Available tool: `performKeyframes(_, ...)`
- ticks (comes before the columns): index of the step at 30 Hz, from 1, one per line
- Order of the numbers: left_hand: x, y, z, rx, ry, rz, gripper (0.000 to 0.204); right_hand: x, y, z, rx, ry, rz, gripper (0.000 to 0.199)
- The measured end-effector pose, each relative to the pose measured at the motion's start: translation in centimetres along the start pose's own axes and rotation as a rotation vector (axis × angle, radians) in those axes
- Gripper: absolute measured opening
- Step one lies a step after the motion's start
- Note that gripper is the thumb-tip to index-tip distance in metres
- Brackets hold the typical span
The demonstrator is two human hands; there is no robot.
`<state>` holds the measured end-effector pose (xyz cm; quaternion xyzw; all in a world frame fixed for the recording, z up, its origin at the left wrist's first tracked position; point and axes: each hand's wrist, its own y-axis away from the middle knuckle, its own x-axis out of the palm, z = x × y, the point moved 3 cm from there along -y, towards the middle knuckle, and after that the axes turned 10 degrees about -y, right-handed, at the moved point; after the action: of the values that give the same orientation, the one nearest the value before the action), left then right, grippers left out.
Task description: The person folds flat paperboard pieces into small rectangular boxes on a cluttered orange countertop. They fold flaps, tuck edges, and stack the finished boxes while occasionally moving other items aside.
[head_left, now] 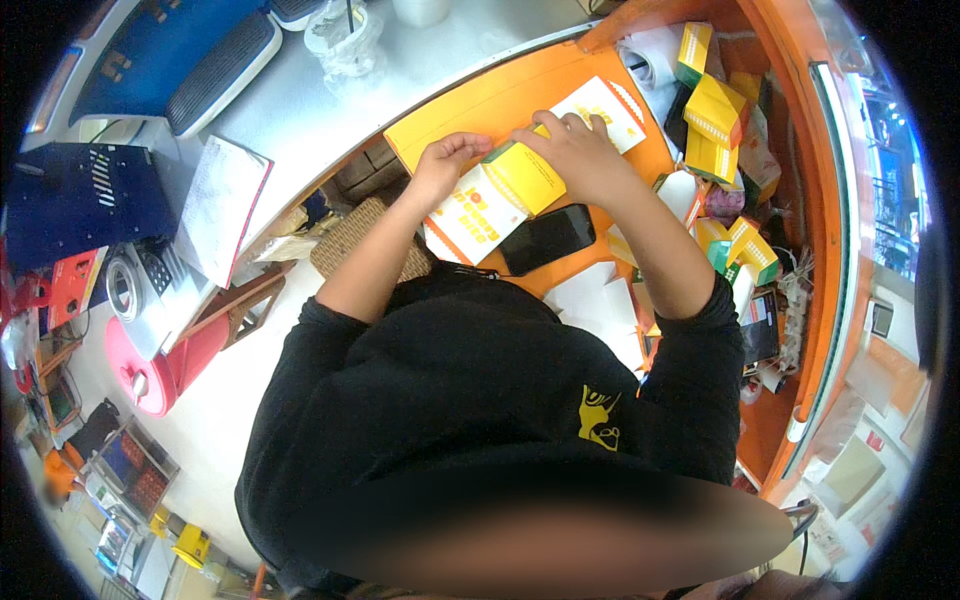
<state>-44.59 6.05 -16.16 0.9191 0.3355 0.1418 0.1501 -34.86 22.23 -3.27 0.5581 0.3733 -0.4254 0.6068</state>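
Note:
A small carton of yellow, green and white card (527, 180) lies in front of me, with white, orange-edged printed panels (475, 222) on either side. Whether these panels belong to the same piece I cannot tell. My left hand (447, 167) has its fingers closed at the carton's far left edge. Across its far right part curl the fingers of my right hand (580, 155). A black phone (549, 239) rests on the orange tabletop (488, 90), just nearer to me than the carton.
Several yellow and green boxes (713, 108) are heaped at the right, beside an orange frame (822, 300). White folded card (598, 305) lies near my right forearm. A metal counter (440, 50) runs along the far side, with a plastic-wrapped cup (343, 42). A woven basket (372, 240) stands at the left.

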Motion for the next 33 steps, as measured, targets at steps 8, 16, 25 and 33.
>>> performKeyframes(8, 2.5, 0.9, -2.7, 0.147, -0.806, 0.068, 0.056, 4.7, -1.0, -1.7, -0.053, -0.226, -0.148, 0.071)
performKeyframes(16, 5.8, -5.0, -6.7, 0.140, -0.953, 0.375, 0.074, 8.3, 0.9, -1.0, 0.076, -0.338, -0.451, 0.093)
performKeyframes(25, 9.0, -4.8, -4.5, 0.427, -1.178, 0.069, 0.070, 11.5, 5.0, -2.6, 0.565, -0.955, -1.299, 0.052)
performKeyframes(33, 9.4, -5.3, -4.3, 0.524, -1.108, 0.140, 0.083, 13.8, 3.3, -5.2, 0.800, -1.358, -1.307, 0.045)
